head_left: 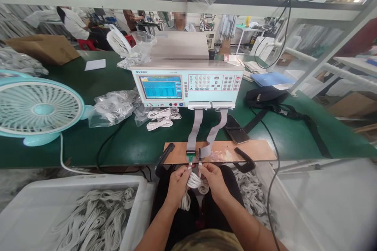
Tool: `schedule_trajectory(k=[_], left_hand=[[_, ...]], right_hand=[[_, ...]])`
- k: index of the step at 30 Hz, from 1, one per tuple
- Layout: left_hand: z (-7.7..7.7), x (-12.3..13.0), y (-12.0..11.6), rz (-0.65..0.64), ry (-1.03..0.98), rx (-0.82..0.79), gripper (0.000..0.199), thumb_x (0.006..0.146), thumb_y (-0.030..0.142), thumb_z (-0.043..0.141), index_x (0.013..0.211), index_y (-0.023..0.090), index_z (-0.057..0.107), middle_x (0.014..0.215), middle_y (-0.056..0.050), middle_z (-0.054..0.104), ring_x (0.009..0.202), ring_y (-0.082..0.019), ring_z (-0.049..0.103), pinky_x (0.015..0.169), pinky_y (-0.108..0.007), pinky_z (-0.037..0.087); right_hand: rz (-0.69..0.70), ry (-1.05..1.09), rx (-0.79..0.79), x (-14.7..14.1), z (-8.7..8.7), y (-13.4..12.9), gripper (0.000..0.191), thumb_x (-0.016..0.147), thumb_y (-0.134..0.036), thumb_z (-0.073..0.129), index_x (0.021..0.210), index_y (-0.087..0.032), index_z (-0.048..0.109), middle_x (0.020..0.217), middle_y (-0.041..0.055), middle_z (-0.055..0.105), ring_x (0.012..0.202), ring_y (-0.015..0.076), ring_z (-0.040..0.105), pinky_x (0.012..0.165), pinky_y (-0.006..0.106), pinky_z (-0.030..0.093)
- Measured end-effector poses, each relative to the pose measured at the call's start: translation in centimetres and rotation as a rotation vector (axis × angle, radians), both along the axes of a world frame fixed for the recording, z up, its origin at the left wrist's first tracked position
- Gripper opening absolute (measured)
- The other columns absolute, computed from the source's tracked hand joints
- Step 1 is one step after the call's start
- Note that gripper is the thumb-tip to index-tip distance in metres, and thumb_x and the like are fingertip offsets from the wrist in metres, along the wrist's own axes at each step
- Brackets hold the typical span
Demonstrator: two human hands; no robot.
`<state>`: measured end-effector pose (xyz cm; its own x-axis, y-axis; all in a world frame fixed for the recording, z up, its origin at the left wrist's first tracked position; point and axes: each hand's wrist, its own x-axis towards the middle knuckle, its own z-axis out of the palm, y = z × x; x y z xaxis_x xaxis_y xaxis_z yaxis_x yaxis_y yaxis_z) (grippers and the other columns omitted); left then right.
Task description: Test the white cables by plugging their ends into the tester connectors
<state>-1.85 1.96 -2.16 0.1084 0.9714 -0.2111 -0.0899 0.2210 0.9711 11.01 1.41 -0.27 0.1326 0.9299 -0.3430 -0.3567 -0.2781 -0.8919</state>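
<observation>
A coiled white cable (194, 180) hangs between my hands at the table's front edge. My left hand (179, 183) is closed, pinching one plug end of it just below a small green circuit board (191, 157). Closed on the other plug end, my right hand (215, 182) holds it close to the black connector of the right grey ribbon cable (214, 133). Whether either plug is fully seated is too small to tell. The left grey ribbon cable (194, 130) runs from the board up to a tester (188, 86) with a lit blue screen.
Bins of coiled cables stand at left (138, 182) and right (290, 208). A wooden strip (259, 150) lies along the edge between black clamps. On the table are a fan (44, 106), bagged cables (112, 106), a phone (236, 129) and a black bag (265, 96). People sit beyond.
</observation>
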Motion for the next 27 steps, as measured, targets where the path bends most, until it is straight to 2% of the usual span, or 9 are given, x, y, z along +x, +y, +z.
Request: schedule_trajectory(k=[3,7,12,19,23,27], left_hand=[[0.2,0.4,-0.1,0.026,-0.052,-0.012,0.022,0.075,0.032,0.056,0.065,0.013,0.061,0.057,0.002,0.052,0.053,-0.009,0.045,0.051,-0.019,0.036],[0.5,0.7,-0.1,0.078,-0.105,-0.012,0.021,0.074,0.029,0.057,0.061,0.013,0.061,0.057,0.002,0.053,0.054,-0.009,0.045,0.053,-0.019,0.036],[0.2,0.8,-0.1,0.092,-0.119,-0.013,0.021,0.074,0.028,0.058,0.059,0.012,0.061,0.059,0.002,0.053,0.055,-0.009,0.044,0.054,-0.019,0.036],[0.0,1.3,-0.8,0.117,-0.182,-0.018,0.021,0.076,0.031,0.058,0.084,0.015,0.067,0.064,0.001,0.058,0.061,-0.011,0.049,0.059,-0.02,0.039],[-0.2,1.3,-1.0,0.112,-0.148,0.032,0.023,0.076,0.032,0.058,0.086,0.014,0.068,0.071,-0.002,0.062,0.066,-0.013,0.052,0.063,-0.022,0.041],[-0.7,1.6,-1.0,0.2,-0.167,0.032,0.024,0.074,0.033,0.06,0.087,0.014,0.068,0.073,-0.002,0.063,0.064,-0.012,0.054,0.063,-0.023,0.042]], right_hand=[[0.012,-0.017,0.01,0.1,0.0,0.0,0.027,0.061,-0.038,0.069,0.054,-0.015,0.057,0.047,-0.0044,0.049,0.046,0.0073,0.037,0.05,0.023,0.028],[0.027,-0.03,0.032,0.1,0.1,0.0,0.028,0.064,-0.037,0.068,0.053,-0.015,0.055,0.047,-0.0045,0.048,0.047,0.0075,0.037,0.051,0.023,0.028],[0.043,-0.033,0.03,0.2,0.0,0.0,0.029,0.064,-0.04,0.067,0.053,-0.016,0.055,0.048,-0.0043,0.047,0.047,0.008,0.036,0.05,0.023,0.028],[0.051,0.0,0.027,0.2,0.2,0.0,0.028,0.063,-0.04,0.068,0.054,-0.016,0.056,0.048,-0.0046,0.048,0.047,0.0076,0.036,0.05,0.023,0.028],[0.071,0.019,0.027,0.1,0.7,-0.1,0.026,0.064,-0.038,0.068,0.056,-0.015,0.059,0.049,-0.0047,0.048,0.048,0.0076,0.036,0.051,0.022,0.028],[0.061,0.014,0.008,0.0,0.8,-0.1,0.025,0.063,-0.039,0.068,0.061,-0.015,0.062,0.049,-0.0048,0.048,0.047,0.0078,0.036,0.05,0.022,0.028]])
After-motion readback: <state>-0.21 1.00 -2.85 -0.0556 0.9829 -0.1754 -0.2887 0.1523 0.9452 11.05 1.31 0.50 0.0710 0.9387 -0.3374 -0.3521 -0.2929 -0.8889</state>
